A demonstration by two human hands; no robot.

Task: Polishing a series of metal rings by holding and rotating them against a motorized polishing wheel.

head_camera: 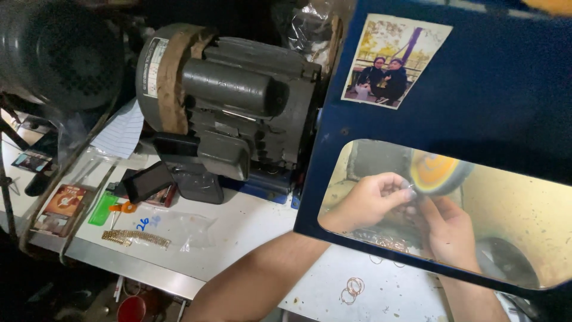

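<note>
Both my hands reach inside a blue hood (506, 101) and show through its clear window. My left hand (366, 200) and my right hand (450, 229) pinch a small item together against a spinning yellow buffing wheel (438, 171). The item is too small and hidden by my fingers to identify. A grey electric motor (232, 101) stands just left of the hood on the white bench (250, 223).
Thin metal rings (353, 289) lie on the bench below the hood. A gold chain strip (134, 238), a clear plastic bag (185, 229), a black box (147, 180) and small packets (62, 206) sit at the left. A photo (390, 59) is stuck on the hood.
</note>
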